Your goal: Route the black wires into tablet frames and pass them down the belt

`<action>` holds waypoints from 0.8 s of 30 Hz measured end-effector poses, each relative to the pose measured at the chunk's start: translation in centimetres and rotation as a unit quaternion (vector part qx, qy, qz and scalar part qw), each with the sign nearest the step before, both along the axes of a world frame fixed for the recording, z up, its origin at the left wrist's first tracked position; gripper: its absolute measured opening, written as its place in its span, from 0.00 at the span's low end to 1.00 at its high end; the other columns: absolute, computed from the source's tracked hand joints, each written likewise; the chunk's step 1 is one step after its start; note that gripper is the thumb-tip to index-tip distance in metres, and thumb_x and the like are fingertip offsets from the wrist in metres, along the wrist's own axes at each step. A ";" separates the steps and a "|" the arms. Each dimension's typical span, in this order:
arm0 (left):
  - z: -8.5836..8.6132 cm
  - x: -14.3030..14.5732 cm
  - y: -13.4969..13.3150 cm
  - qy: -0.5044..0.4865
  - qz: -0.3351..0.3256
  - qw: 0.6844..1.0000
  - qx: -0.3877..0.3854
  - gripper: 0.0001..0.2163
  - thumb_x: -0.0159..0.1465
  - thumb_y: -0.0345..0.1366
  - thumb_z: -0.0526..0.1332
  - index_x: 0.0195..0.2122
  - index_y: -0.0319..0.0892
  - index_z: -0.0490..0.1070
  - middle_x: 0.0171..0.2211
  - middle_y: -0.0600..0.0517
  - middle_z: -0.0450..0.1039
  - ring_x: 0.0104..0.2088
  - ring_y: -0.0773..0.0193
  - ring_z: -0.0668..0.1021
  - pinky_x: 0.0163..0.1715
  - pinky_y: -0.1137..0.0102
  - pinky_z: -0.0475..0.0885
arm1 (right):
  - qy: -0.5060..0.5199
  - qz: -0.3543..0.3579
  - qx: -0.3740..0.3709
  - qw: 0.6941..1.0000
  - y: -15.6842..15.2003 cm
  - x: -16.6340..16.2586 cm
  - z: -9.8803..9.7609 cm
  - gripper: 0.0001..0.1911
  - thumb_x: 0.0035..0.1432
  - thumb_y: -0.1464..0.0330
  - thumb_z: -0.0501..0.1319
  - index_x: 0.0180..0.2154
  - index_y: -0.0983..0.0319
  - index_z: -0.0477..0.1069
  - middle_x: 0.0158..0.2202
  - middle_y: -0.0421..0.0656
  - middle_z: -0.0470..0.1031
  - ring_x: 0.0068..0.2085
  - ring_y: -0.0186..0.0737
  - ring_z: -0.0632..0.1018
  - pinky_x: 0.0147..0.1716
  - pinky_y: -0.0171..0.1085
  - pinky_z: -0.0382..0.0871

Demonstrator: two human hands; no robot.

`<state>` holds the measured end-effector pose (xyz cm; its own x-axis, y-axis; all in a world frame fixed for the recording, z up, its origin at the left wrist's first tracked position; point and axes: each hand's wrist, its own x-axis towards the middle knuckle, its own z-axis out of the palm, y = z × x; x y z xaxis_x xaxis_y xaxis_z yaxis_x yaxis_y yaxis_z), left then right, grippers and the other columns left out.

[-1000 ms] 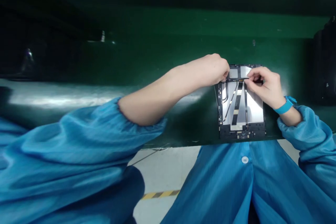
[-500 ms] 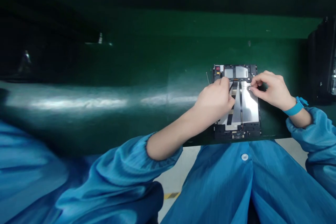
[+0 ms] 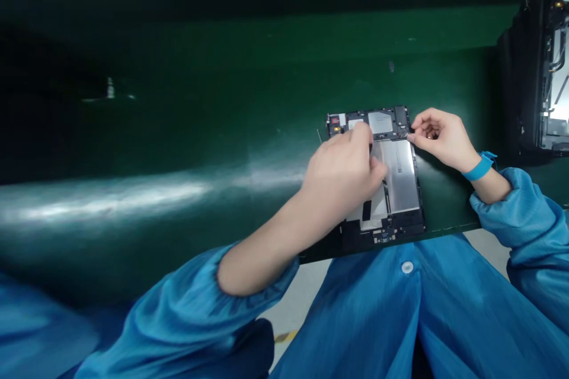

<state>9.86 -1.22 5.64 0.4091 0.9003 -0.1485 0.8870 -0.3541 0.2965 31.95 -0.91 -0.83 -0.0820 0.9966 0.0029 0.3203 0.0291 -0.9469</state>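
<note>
An opened tablet [image 3: 402, 180] lies on the green bench with its inside up, showing silver battery plates, black frame parts and a small board at the near end. My left hand [image 3: 342, 163] is closed over its left half, and the hand itself hides what the fingers grip. A thin metal rod [image 3: 319, 136] pokes out beyond that hand's knuckles. At the upper right edge of the tablet, my right hand [image 3: 440, 136] pinches thumb against forefinger on what looks like a thin wire [image 3: 403, 134]. A blue band [image 3: 480, 167] circles my right wrist.
Further tablet housings [image 3: 544, 77] stand together at the right edge of view, their inner parts partly showing. The green bench top [image 3: 249, 106] ends in a front edge close to my body. A small shiny item [image 3: 110, 87] sits far left.
The view has shifted right, so the tablet appears further left and the right-hand housings show more. My right hand has moved from over the silver plate to the tablet's upper right edge.
</note>
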 end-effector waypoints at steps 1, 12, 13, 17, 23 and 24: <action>0.0 -0.2 0.1 -0.027 -0.009 0.999 0.025 0.11 0.65 0.32 0.58 0.48 0.38 0.73 0.40 0.41 0.79 0.43 0.49 0.81 0.46 0.58 0.76 | 0.003 0.003 -0.001 1.000 0.1 0.0 0.0 0.08 0.54 0.66 0.70 0.35 0.60 0.74 0.29 0.37 0.77 0.30 0.34 0.77 0.32 0.35 0.71; -2.6 0.9 6.4 -0.166 -0.120 0.973 -0.106 0.07 0.65 0.36 0.63 0.35 0.41 0.80 0.36 0.49 0.79 0.37 0.60 0.78 0.46 0.62 0.73 | 0.016 0.012 -0.015 1.000 0.3 0.4 0.2 0.08 0.53 0.68 0.70 0.34 0.60 0.73 0.27 0.37 0.76 0.28 0.33 0.76 0.32 0.36 0.73; -2.5 0.9 6.5 -0.166 -0.118 0.973 -0.111 0.07 0.64 0.36 0.63 0.35 0.41 0.81 0.36 0.49 0.79 0.36 0.60 0.78 0.46 0.63 0.72 | 0.017 0.013 -0.020 1.000 0.4 0.5 0.3 0.08 0.53 0.68 0.71 0.34 0.60 0.73 0.27 0.37 0.76 0.28 0.33 0.76 0.32 0.36 0.73; -2.2 1.0 6.7 -0.148 -0.115 0.975 -0.121 0.07 0.63 0.35 0.63 0.33 0.41 0.82 0.35 0.50 0.81 0.35 0.60 0.79 0.45 0.63 0.73 | 0.023 0.011 -0.035 0.999 0.5 0.8 0.5 0.11 0.51 0.66 0.73 0.33 0.60 0.73 0.27 0.37 0.76 0.28 0.33 0.76 0.31 0.35 0.73; -2.0 1.7 7.2 -0.140 -0.123 0.976 -0.115 0.08 0.61 0.32 0.62 0.33 0.41 0.82 0.31 0.50 0.80 0.34 0.60 0.79 0.45 0.63 0.74 | 0.034 0.009 -0.041 0.999 0.5 1.4 0.6 0.17 0.47 0.62 0.77 0.32 0.60 0.73 0.28 0.37 0.77 0.28 0.33 0.77 0.32 0.36 0.74; -2.0 1.8 7.2 -0.135 -0.122 0.977 -0.114 0.08 0.61 0.32 0.62 0.33 0.41 0.83 0.30 0.50 0.79 0.34 0.60 0.78 0.45 0.63 0.74 | 0.034 0.007 -0.042 0.999 0.5 1.5 0.6 0.17 0.46 0.61 0.78 0.32 0.60 0.73 0.28 0.37 0.77 0.28 0.34 0.77 0.32 0.36 0.74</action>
